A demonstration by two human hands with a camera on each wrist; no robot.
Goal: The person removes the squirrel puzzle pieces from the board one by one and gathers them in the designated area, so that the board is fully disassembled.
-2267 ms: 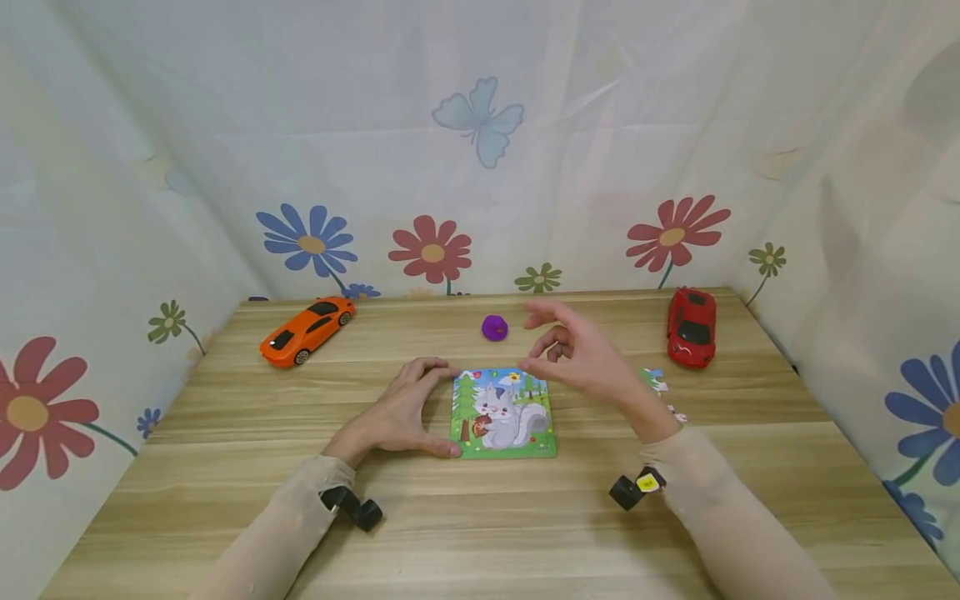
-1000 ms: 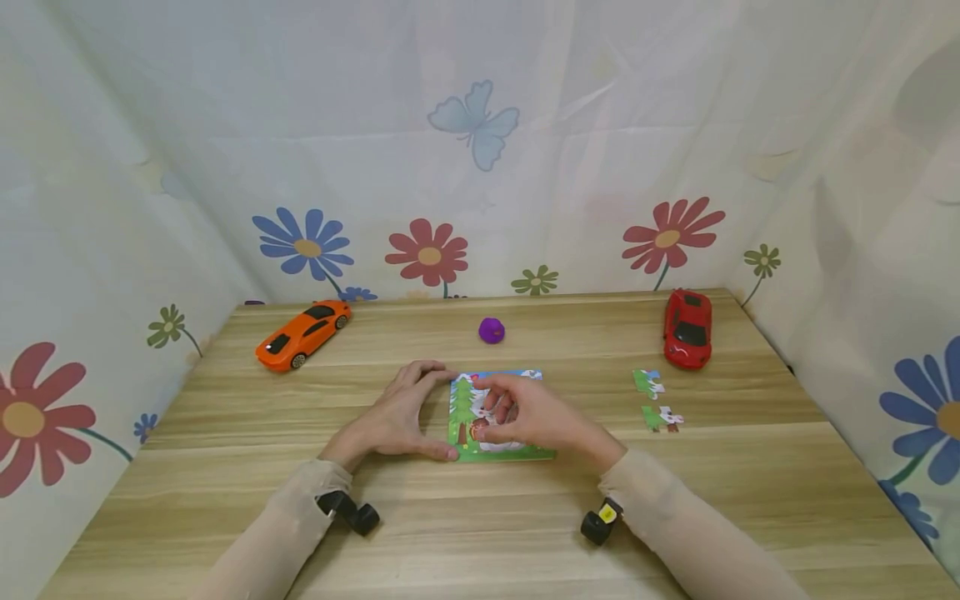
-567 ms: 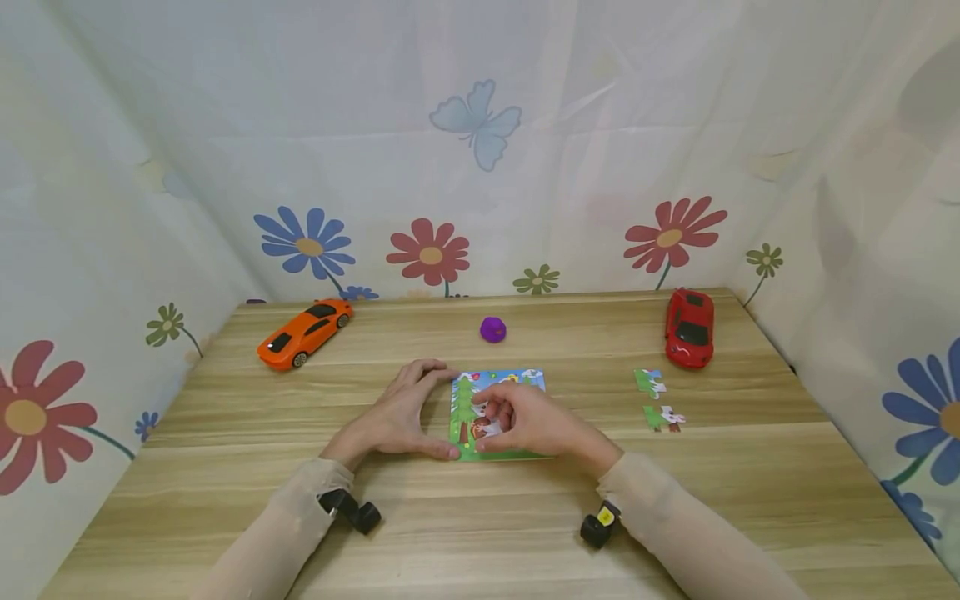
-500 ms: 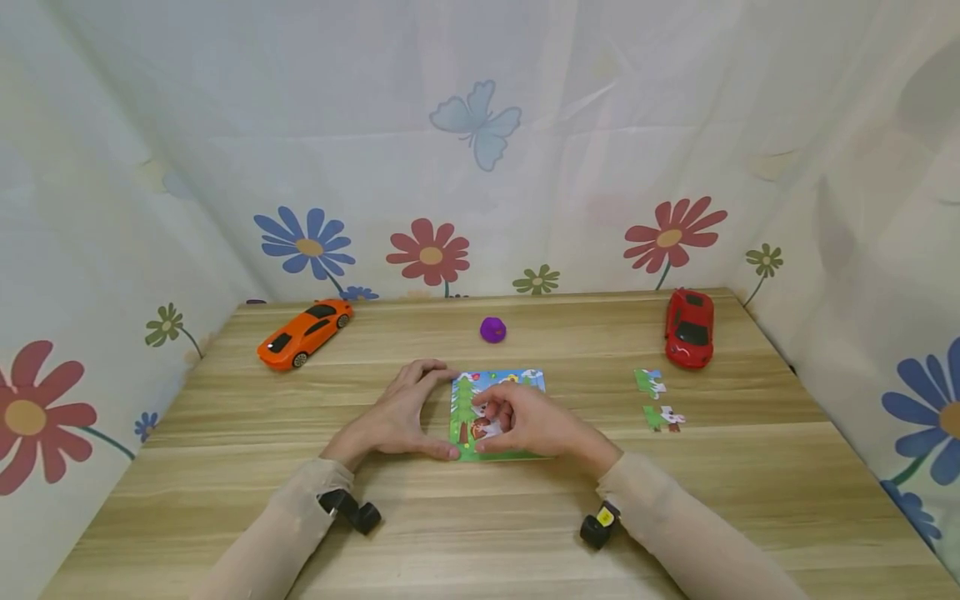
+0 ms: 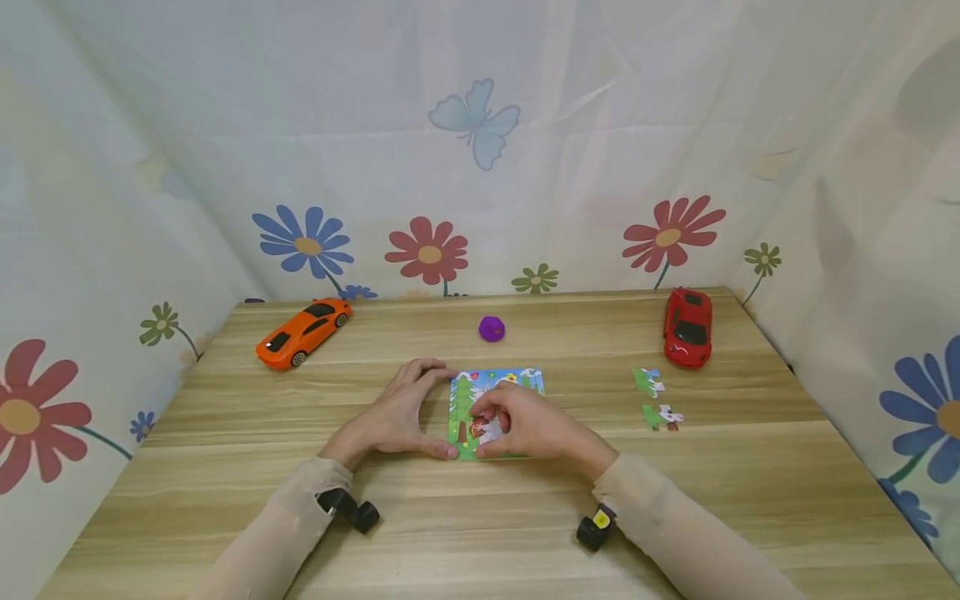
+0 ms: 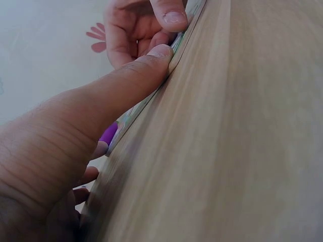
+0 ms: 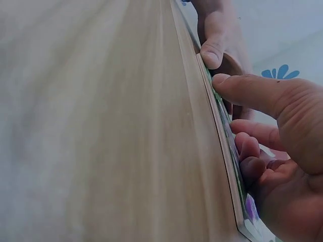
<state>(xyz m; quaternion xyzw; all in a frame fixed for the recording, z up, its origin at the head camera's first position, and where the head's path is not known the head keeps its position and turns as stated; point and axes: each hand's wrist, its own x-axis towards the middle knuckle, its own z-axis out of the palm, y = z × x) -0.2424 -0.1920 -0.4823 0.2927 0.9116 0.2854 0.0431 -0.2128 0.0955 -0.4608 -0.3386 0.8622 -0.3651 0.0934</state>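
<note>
A square jigsaw puzzle (image 5: 459, 392) with a squirrel picture lies flat on the table in the head view. My left hand (image 5: 400, 412) spans its left edge, index finger at the far corner and thumb tip on the near corner. My right hand (image 5: 528, 423) reaches over the puzzle from the right and covers much of the squirrel. Its thumb and index tips touch the surface slightly apart, near the acorn. In the right wrist view, the thumb (image 7: 247, 89) is extended on the puzzle, while the other fingers (image 7: 252, 164) curl beside it.
Two loose puzzle pieces, one farther (image 5: 648, 382) and one nearer (image 5: 663, 417), lie right of the puzzle. An orange toy car (image 5: 304, 333) stands back left, a red toy car (image 5: 688, 327) back right. A small round purple object (image 5: 492, 328) sits behind the puzzle.
My right hand has come from beyond the puzzle's far right corner down onto its middle. Since then its fingertips have slid slightly nearer and drawn closer together. The left hand has stayed in place.
</note>
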